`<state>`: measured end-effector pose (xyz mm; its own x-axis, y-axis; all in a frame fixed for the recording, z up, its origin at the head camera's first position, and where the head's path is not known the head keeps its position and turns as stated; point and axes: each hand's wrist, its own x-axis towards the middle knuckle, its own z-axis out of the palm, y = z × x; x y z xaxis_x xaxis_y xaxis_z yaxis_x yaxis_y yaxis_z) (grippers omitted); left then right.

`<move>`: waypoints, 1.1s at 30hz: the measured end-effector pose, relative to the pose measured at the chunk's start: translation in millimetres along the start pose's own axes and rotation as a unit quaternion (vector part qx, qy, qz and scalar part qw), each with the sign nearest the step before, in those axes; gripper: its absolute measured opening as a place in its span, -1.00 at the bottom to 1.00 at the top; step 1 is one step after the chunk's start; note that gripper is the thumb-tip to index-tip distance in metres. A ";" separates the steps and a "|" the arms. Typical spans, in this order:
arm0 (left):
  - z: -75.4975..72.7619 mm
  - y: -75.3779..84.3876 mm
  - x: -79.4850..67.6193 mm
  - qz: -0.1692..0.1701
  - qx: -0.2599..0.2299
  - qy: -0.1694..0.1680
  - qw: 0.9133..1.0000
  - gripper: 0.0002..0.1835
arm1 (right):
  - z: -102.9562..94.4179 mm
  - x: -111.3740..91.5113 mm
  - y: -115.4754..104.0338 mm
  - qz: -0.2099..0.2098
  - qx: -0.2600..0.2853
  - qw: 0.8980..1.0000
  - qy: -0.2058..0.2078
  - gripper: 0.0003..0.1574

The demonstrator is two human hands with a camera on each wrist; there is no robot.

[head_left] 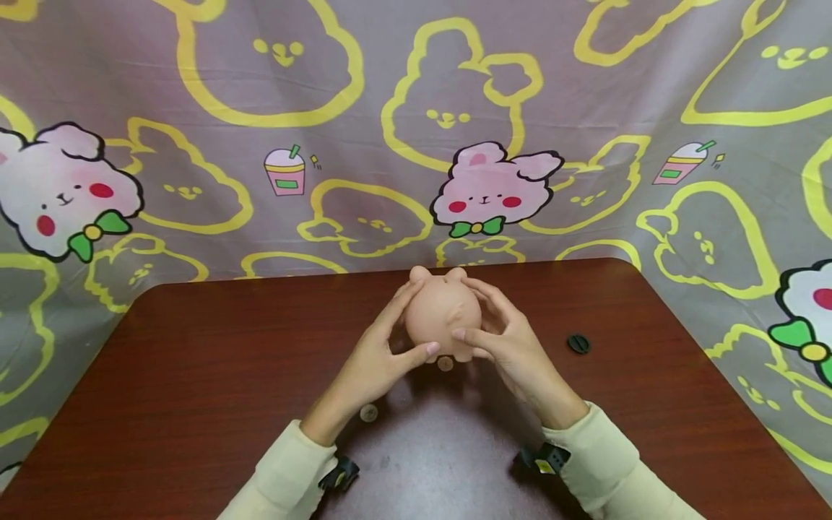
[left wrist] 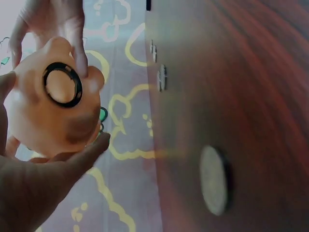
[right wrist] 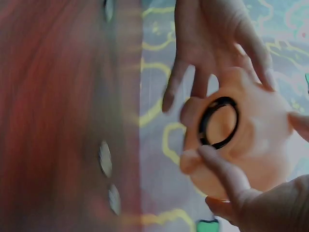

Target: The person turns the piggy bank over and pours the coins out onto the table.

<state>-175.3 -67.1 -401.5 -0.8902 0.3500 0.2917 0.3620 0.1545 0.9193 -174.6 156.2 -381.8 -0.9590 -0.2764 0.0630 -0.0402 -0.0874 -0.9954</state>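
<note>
Between both hands is a peach-coloured piggy bank (head_left: 443, 314), raised above the table with its ears toward the far wall. My left hand (head_left: 380, 357) grips its left side, thumb low on the body. On the opposite side my right hand (head_left: 513, 339) holds it, the thumb across its near face. Both wrist views show a black ring (left wrist: 63, 84) round a circular opening in its underside. One coin (head_left: 445, 363) lies on the table just below the piggy bank. Another coin (head_left: 368, 413) is beside my left wrist.
On the brown table (head_left: 195, 375), a round black plug (head_left: 578, 344) with a slotted face lies right of my right hand. Several coins (right wrist: 105, 159) appear across the tabletop in the wrist views. A cartoon-printed cloth (head_left: 364, 130) hangs behind the table and along its sides.
</note>
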 end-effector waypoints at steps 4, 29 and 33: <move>2.5 6.0 4.9 0.029 -0.011 0.015 0.999 -0.08 | -3.7 0.5 5.1 0.026 0.118 0.992 -0.027 -0.14; 1.9 11.0 3.6 0.000 0.079 0.026 0.997 -0.13 | -6.8 -0.6 9.1 0.063 0.057 0.995 -0.052 0.03; 2.5 9.7 3.8 0.004 0.076 0.003 0.997 -0.06 | -1.0 -3.7 7.0 0.010 -0.061 0.998 -0.024 0.08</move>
<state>-174.5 -62.0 -392.1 -0.8890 0.3455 0.3006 0.4061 0.2911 0.8662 -171.6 157.5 -389.1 -0.9454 -0.3228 0.0445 -0.0590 0.0354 -0.9976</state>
